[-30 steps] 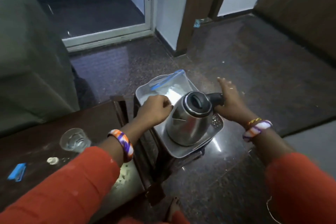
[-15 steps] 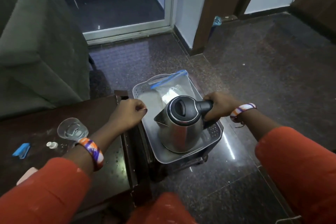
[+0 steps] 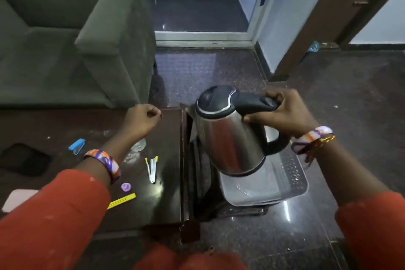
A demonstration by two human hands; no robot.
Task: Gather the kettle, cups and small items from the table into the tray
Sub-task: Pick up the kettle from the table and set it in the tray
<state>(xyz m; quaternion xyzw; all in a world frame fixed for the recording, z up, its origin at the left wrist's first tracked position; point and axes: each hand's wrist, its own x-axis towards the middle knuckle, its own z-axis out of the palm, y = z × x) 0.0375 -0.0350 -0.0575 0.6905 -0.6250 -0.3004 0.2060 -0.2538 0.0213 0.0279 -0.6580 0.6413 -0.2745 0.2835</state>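
A steel kettle [image 3: 228, 138] with a black lid hangs tilted above the grey plastic tray [image 3: 291, 184], my right hand [image 3: 282, 112] shut on its black handle. The tray rests on a low stand right of the dark wooden table [image 3: 166, 182]. My left hand [image 3: 142, 120] hovers over the table's far right part, fingers curled with nothing in them. A clear glass cup [image 3: 139, 146] shows partly behind my left wrist. On the table lie a blue clip [image 3: 77, 146], a white and yellow item [image 3: 151, 167], a small purple cap [image 3: 126, 187] and a yellow strip [image 3: 121, 200].
A green armchair [image 3: 72, 35] stands behind the table. A black flat object [image 3: 24, 160] and a pale pink pad [image 3: 17, 199] lie at the table's left. Dark polished floor spreads to the right, with a doorway and a brown door frame [image 3: 317, 28] beyond.
My right hand has lifted and tilted the kettle up off the tray floor. My left hand has drawn back from the tray's edge to above the table. The camera has swung left.
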